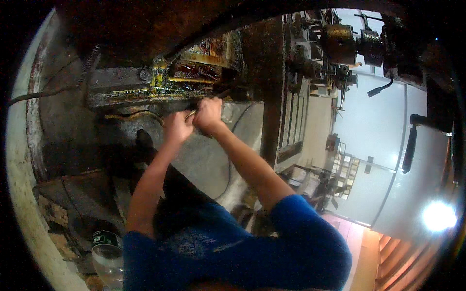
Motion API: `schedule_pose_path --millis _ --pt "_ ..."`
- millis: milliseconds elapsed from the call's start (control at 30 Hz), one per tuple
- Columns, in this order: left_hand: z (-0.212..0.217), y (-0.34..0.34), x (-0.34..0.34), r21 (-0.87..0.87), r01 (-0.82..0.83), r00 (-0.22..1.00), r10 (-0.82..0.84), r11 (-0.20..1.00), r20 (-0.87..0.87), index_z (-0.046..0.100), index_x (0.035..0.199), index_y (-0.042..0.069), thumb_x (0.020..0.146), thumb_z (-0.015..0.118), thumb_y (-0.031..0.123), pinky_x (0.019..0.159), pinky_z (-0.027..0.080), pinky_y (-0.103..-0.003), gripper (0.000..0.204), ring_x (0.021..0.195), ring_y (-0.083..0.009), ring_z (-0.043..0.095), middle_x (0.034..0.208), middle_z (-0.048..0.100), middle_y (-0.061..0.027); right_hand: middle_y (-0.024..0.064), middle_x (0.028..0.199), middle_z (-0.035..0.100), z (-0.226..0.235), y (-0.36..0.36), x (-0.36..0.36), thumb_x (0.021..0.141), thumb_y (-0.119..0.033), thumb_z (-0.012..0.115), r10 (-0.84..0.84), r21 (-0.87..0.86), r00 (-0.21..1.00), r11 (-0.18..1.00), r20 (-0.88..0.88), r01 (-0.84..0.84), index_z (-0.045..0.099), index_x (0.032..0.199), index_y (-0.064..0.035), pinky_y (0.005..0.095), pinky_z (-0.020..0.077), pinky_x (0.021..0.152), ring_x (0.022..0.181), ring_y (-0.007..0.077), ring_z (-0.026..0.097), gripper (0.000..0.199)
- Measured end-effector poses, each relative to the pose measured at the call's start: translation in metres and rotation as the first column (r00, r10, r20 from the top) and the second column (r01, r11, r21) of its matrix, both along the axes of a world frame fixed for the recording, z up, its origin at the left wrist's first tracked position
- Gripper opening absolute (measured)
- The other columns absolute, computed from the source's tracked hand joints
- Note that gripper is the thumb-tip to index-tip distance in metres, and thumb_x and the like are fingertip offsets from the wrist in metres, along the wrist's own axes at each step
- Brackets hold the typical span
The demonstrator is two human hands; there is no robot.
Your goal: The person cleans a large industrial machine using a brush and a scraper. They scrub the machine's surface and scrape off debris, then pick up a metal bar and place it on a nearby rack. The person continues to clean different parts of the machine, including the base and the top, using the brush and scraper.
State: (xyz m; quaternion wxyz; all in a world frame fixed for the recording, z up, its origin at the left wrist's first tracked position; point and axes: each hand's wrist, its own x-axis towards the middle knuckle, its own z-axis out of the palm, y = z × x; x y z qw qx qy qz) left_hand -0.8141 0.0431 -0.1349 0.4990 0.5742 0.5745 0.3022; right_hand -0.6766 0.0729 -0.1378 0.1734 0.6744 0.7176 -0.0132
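Observation:
My left hand [177, 127] and my right hand [208, 115] are close together at the lower edge of an oily, dark machine [121, 80]. Both are closed on a thin, bent, yellowish tube or cable [135, 115]; a short piece of it shows between them, and the rest runs off to the left. My fingers hide where it ends on the right. Just above my hands is a recess in the machine [199, 72], wet with yellow-brown oil.
A coil spring [90, 63] and a dark cable [51, 92] are at the left. Under my arms a thin dark cord [229, 165] curves over the grey floor [201, 167]. A clear plastic bottle [108, 262] stands lower left. Metal machine parts [340, 43] and a lever handle [410, 150] are at the right.

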Motion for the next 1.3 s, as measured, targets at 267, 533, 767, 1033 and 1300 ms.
schedule_pose_path --millis 267,533,767,1033,1300 --pt "-0.011 0.027 0.079 0.05 0.132 0.991 -0.131 0.99 -0.012 0.062 0.069 0.002 0.066 0.06 0.017 0.06 0.046 -0.044 0.015 0.067 -0.0368 0.058 0.068 0.058 -0.02 0.0188 0.068 0.059 0.013 0.009 0.07 0.05 -0.032 0.066 -0.16 0.049 0.986 0.986 0.049 0.157 0.063 0.062 -0.0037 0.0405 0.0477 0.062 0.066 0.0343 0.059 0.031" --pt "0.01 0.048 0.072 0.005 0.313 0.948 -0.313 0.95 -0.051 0.063 0.069 0.001 0.065 0.061 0.017 0.06 0.047 -0.045 0.016 0.065 -0.0378 0.057 0.067 0.058 -0.0213 0.0175 0.094 0.06 0.04 0.015 0.051 0.058 -0.041 0.066 -0.542 -0.16 0.823 0.809 0.172 0.566 0.064 0.084 -0.0044 0.0399 0.0469 0.075 0.093 0.032 0.056 0.044" --pt "0.016 0.028 0.038 0.066 0.08 0.995 -0.083 0.995 0.052 0.063 0.072 0.005 0.069 0.058 0.019 0.065 0.046 -0.046 0.015 0.071 -0.0372 0.058 0.072 0.059 -0.0198 0.0137 0.084 0.061 0.05 0.012 0.017 0.065 -0.03 0.059 -0.103 -0.008 0.975 0.994 0.198 0.106 0.061 0.077 -0.005 0.041 0.0455 0.069 0.076 0.03 0.058 0.028" --pt "0.0 0.003 0.039 0.031 0.168 0.98 -0.17 0.985 0.1 0.061 0.069 0.002 0.07 0.061 0.021 0.057 0.044 -0.041 0.019 0.063 -0.0339 0.058 0.065 0.058 -0.0174 0.0121 0.073 0.062 0.033 -0.033 0.033 0.066 -0.036 0.057 -0.136 -0.013 0.985 0.99 0.103 0.138 0.06 0.074 -0.0039 0.0435 0.0462 0.064 0.066 0.0304 0.06 0.033" --pt "0.005 -0.08 0.017 -0.133 0.407 0.912 -0.396 0.904 0.104 0.063 0.073 0.005 0.069 0.059 0.022 0.062 0.044 -0.043 0.018 0.07 -0.0355 0.056 0.073 0.059 -0.0173 0.0176 0.078 0.061 0.02 -0.126 0.025 0.065 -0.048 0.056 -0.329 -0.372 0.942 0.867 0.07 0.331 0.062 0.075 -0.0027 0.0411 0.046 0.068 0.074 0.0316 0.06 0.047"
